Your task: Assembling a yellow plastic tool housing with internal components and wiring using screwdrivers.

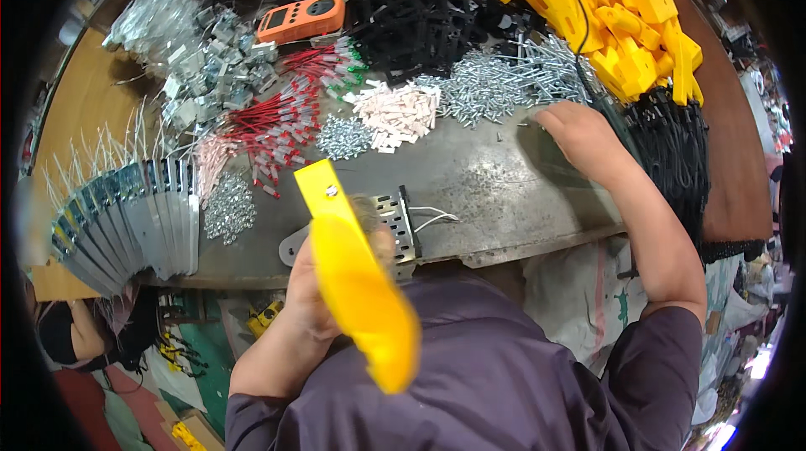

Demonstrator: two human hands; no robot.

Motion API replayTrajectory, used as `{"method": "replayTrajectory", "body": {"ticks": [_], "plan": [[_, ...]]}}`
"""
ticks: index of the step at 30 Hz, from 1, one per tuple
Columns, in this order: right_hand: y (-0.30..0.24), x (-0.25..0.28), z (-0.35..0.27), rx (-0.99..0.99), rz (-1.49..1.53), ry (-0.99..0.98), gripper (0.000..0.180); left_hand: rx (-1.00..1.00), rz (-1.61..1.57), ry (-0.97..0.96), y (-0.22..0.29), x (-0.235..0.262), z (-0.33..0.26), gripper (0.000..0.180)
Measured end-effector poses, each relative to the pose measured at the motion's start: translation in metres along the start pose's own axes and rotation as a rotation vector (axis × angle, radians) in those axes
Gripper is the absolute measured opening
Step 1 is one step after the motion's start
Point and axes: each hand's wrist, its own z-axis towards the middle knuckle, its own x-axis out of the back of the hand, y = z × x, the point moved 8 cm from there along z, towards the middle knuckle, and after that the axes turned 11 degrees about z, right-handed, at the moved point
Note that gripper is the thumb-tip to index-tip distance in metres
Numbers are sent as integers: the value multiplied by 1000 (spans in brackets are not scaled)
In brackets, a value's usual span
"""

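Note:
My left hand [306, 296] is wrapped round a yellow plastic handle [357, 283], held up over the table's front edge. A screw head [332, 191] sits in a hole near the handle's far end. Behind the handle shows a slotted metal plate [396, 224] with two white wires [434, 216] off its right side. The handle partly hides the plate, so I cannot tell how they join. My right hand [579, 136] reaches to the near right edge of a heap of silver screws [487, 86]. Its fingertips are pinched together low over the table; what they hold is hidden.
Yellow plastic parts [604, 6] pile up at the back right, above black cables [667, 149]. Along the back lie black parts [411, 23] and an orange meter [300, 18]. Pink pieces [396, 113], red-wired parts [277, 119], small nuts [228, 207] and flat metal blades [134, 220] spread leftward.

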Motion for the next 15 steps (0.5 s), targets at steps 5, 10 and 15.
{"method": "replayTrajectory", "body": {"ticks": [5,10,15], "plan": [[-59,50,15,-114,861,660,33,-4,302,315,1,8,-4,36],[-147,72,21,252,1160,781,50,-2,363,411,1,13,-1,35],[-159,61,32,219,1121,666,44,-30,387,456,8,19,-4,36]]}}
